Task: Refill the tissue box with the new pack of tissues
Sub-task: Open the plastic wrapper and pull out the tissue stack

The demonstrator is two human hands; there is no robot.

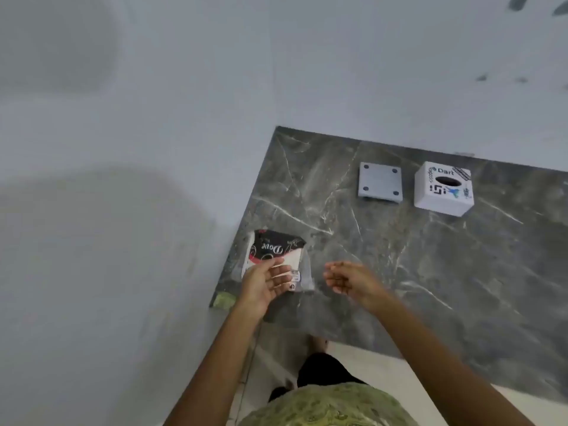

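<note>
The tissue box [442, 189] is seen at the far side of the worktop [430, 272], its base plate [380, 185] laid just beside it, so opening is judged done; filling is left. The tissue pack [276, 256] is held near the worktop's left edge by the left hand [264, 281], fingers closed around it. The right hand [347, 279] is loosely open, nothing held.

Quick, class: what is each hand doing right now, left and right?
Left hand: fingers on the tissue pack on the counter, gripping its near edge.
Right hand: loosely curled, empty, beside the pack.
</note>
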